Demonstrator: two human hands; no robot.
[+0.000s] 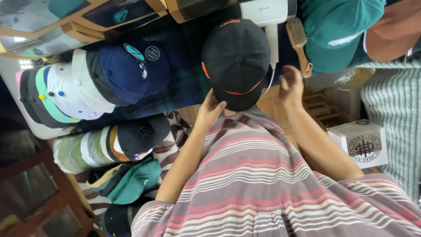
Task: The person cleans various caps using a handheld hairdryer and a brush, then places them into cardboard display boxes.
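The left hand (210,110) touches the brim edge of a black cap (236,61) with loosely spread fingers, resting against it rather than clamped on it, while the right hand (290,84) hangs half-curled and empty just beside the cap's other side, not touching it. The cap lies crown-up on the dark surface (184,83) directly beyond both hands, its long axis running from brim near the person's striped shirt (263,184) away toward a white appliance (267,17). A wooden brush (299,44) lies just beyond the right hand, and stacked caps (92,83) sit well off past the left.
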